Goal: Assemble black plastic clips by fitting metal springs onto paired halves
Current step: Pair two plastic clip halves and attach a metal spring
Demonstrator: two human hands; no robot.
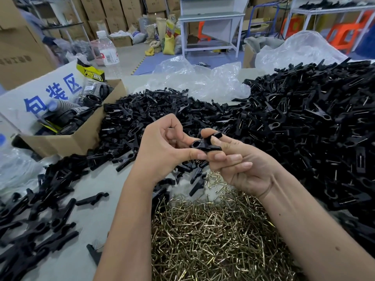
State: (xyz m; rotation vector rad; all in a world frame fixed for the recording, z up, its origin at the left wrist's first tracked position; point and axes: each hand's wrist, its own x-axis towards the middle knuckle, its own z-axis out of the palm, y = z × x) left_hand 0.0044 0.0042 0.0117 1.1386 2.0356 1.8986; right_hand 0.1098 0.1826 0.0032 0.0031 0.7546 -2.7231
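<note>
Both hands meet above the table's middle on a pair of black clip halves. My left hand pinches the rounded end between thumb and fingers. My right hand grips the other end with thumb and curled fingers. No spring is visible on the halves. Under my wrists lies a heap of brass-coloured metal springs. Loose black clip halves are heaped behind my hands. A large pile of black clips with springs fills the right side.
A cardboard box with black parts stands at the left, a water bottle behind it. Crumpled clear plastic bags lie at the back. More black clips are scattered at the lower left. Bare table shows around.
</note>
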